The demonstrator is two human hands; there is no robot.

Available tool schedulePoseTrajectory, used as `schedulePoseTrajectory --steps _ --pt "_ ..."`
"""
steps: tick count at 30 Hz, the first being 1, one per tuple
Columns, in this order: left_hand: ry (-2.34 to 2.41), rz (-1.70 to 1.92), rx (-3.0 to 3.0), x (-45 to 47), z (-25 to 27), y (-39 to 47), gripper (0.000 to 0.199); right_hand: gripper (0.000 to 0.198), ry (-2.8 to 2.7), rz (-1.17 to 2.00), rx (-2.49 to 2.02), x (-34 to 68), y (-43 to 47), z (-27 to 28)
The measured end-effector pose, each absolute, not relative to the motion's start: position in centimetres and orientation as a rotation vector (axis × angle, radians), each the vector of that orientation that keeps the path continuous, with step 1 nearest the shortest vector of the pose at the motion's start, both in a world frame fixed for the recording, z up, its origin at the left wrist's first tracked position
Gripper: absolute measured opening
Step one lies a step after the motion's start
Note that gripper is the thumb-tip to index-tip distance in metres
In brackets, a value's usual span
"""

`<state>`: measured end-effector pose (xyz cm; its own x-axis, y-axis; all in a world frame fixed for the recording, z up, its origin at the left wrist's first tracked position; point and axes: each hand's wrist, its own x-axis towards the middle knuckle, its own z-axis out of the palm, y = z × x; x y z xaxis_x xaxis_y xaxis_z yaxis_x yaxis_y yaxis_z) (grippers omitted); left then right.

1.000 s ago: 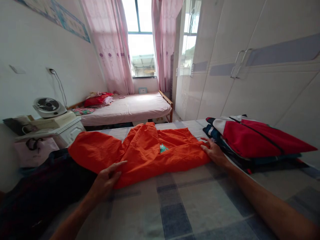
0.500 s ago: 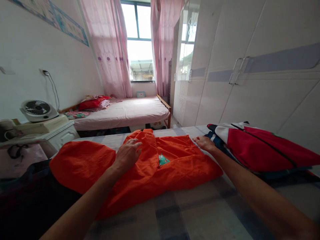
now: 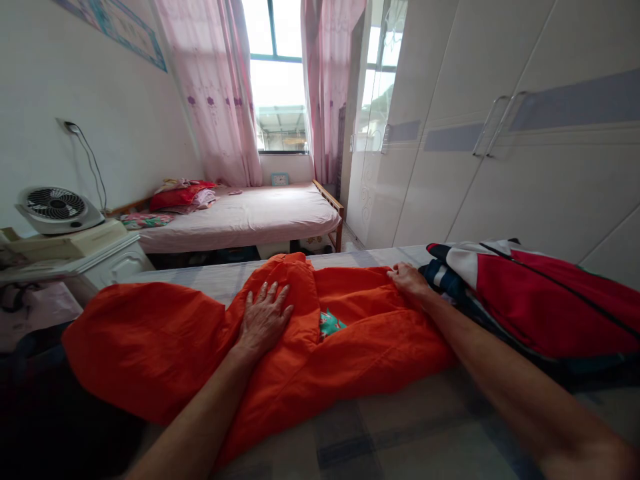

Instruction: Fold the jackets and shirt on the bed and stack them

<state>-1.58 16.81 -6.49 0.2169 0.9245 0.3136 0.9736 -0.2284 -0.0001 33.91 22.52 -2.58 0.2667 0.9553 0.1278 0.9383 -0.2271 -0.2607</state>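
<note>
Across the checked bed sheet (image 3: 350, 427) lies an orange garment (image 3: 370, 353), partly folded, with a small green patterned patch showing in a gap near its middle. Its left part is a broad, rounded section. My left hand (image 3: 263, 317) rests flat on the garment left of the gap, fingers spread. At the garment's far right corner, my right hand (image 3: 410, 280) has its fingers bent and pressed together on the orange edge. A pile of folded clothes (image 3: 540, 293), with a red, white and dark piece on top, lies just right of that hand.
A white wardrobe (image 3: 450, 193) stands along the right side. Beyond the near bed is a second bed (image 3: 250, 217) with a pink sheet. At left, a fan (image 3: 57, 207) sits on a white cabinet (image 3: 117, 263). Dark cloth (image 3: 65, 407) lies at the near left.
My left hand has come down flat on the garment with its fingers spread. My right hand has closed at the garment's far right corner. The view has shifted slightly.
</note>
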Motion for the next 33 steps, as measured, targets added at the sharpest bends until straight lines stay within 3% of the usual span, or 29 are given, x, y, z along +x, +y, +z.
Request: schedulePoseTrajectory --steps 3,7,12,15,21,28,31,33 --pt "-1.828 -0.379 -2.299 -1.4 -6.3 16.7 0.053 0.051 -1.977 0.013 -2.015 32.6 20.5 -2.4" --pt "-1.873 -0.365 -2.323 -1.3 -5.8 16.7 0.053 0.047 -2.273 0.145 -1.833 32.3 17.4 -3.1" --pt "-1.931 -0.337 -2.371 -2.6 -3.4 14.4 0.052 0.056 -1.904 0.031 -2.137 35.5 13.5 -2.5" --pt "-1.991 -0.376 -2.328 -4.6 -2.1 10.6 0.054 0.057 -1.734 0.122 -2.251 37.8 10.3 -2.8" --pt "-2.234 -0.284 -2.166 -7.2 -1.1 3.8 0.051 0.050 -1.564 0.486 -1.980 38.8 5.8 -4.0" --pt "-2.432 -0.117 -2.065 -6.8 -0.7 2.5 0.053 0.055 -1.323 0.726 -1.663 36.8 4.7 -3.6" --pt "-2.433 -0.289 -2.186 -6.8 -1.0 2.4 0.052 0.055 -1.293 0.697 -1.590 37.0 4.5 -4.1" --pt "-2.350 -0.635 -2.255 -6.9 -1.1 2.5 0.050 0.051 -1.321 0.669 -1.582 37.3 4.4 -4.6"
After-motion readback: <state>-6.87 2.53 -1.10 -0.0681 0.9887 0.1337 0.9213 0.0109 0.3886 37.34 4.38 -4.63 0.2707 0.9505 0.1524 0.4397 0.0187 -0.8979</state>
